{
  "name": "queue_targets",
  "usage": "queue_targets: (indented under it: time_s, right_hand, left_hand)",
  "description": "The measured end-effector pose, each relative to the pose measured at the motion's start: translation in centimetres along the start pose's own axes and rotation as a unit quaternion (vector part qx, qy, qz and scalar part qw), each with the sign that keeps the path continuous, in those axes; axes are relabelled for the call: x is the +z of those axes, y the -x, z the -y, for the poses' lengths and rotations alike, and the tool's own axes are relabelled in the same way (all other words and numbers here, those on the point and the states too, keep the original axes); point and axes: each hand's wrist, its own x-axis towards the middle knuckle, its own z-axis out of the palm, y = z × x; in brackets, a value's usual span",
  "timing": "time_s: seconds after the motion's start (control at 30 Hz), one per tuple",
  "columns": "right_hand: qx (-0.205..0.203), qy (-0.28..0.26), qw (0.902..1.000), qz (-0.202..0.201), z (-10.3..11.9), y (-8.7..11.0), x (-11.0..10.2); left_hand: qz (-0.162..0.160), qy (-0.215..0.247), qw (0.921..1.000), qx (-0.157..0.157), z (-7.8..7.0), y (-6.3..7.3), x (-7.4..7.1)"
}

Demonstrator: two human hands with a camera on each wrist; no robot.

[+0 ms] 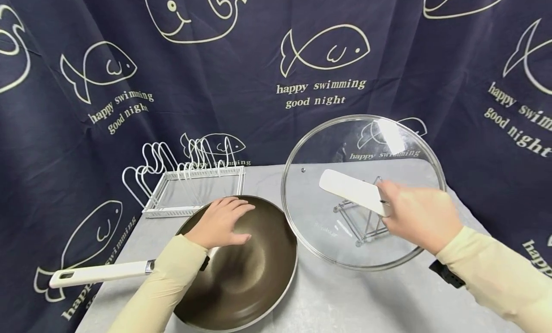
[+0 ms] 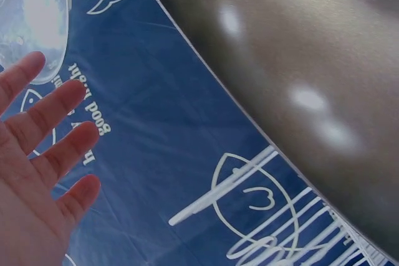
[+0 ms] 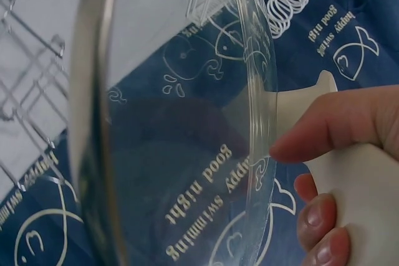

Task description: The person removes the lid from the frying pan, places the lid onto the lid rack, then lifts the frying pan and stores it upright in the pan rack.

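Observation:
A brown-coated wok (image 1: 267, 256) with a cream handle (image 1: 101, 274) pointing left sits on the table, open side up. My left hand (image 1: 220, 223) hovers over its far left part, fingers spread and nothing in them. In the left wrist view that hand (image 2: 37, 160) shows straight fingers, apart from the wok wall (image 2: 293, 79). My right hand (image 1: 420, 215) grips the long white handle (image 1: 351, 189) of a clear glass lid (image 1: 315, 208). Tilted and raised, the lid faces me with its top. In the right wrist view, thumb and fingers wrap this handle (image 3: 361, 197).
At the back left stands a white wire rack (image 1: 194, 211) with looped dividers, partly behind the wok. A small metal wire stand (image 1: 366, 237) shows through the lid glass. Behind the grey table (image 1: 319, 299) hangs a dark blue fish-print curtain (image 1: 241, 84).

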Motion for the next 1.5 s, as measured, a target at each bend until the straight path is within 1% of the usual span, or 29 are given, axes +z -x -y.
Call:
queue_targets:
  time_s: [0.1, 0.2, 0.33, 0.6, 0.7, 0.83, 0.93, 1.0, 1.13, 1.27, 1.4, 1.5]
  right_hand:
    - [0.010, 0.000, 0.9999, 0.014, -0.3, -0.4, -0.6]
    - [0.010, 0.004, 0.9998, 0.014, -0.5, -0.6, -1.1]
    - [-0.009, 0.019, 0.9997, -0.013, -0.6, -0.9, -1.5]
    - [-0.019, 0.039, 0.9978, -0.050, -0.6, -1.5, -2.2]
    - [-0.021, 0.043, 0.9973, -0.056, -0.9, -1.5, -2.5]
    - [-0.018, 0.044, 0.9982, -0.038, -1.2, -1.3, -2.9]
    - [-0.016, 0.048, 0.9981, -0.034, -1.4, -1.1, -3.2]
    - [-0.016, 0.052, 0.9978, -0.037, -1.5, -1.0, -3.4]
    - [-0.015, 0.057, 0.9975, -0.038, -1.8, -0.8, -3.8]
    - [-0.005, 0.056, 0.9982, -0.021, -2.4, -0.1, -4.2]
    - [0.003, 0.057, 0.9982, -0.018, -3.0, 0.8, -4.5]
    - [0.002, 0.061, 0.9977, -0.031, -3.5, 1.5, -4.4]
  left_hand:
    - [-0.002, 0.004, 1.0000, 0.005, -0.3, -0.4, -0.1]
    - [-0.009, 0.004, 0.9998, 0.016, -0.6, -0.8, -0.2]
    - [-0.019, -0.001, 0.9994, 0.030, -0.8, -1.2, -0.5]
    - [-0.036, -0.012, 0.9983, 0.044, -0.9, -2.0, -0.8]
    - [-0.036, -0.012, 0.9981, 0.049, -1.0, -2.2, -0.8]
    - [-0.031, -0.005, 0.9983, 0.050, -1.3, -2.5, -1.0]
    - [-0.020, -0.002, 0.9987, 0.046, -1.6, -2.8, -1.0]
    - [-0.011, -0.004, 0.9990, 0.043, -1.7, -3.0, -1.0]
    - [0.008, -0.002, 0.9989, 0.045, -1.9, -3.8, -0.8]
    - [0.016, 0.003, 0.9985, 0.053, -2.0, -4.8, -0.1]
    - [0.004, 0.005, 0.9982, 0.059, -2.0, -5.7, 0.6]
    - [-0.007, 0.007, 0.9978, 0.065, -2.2, -6.2, 1.0]
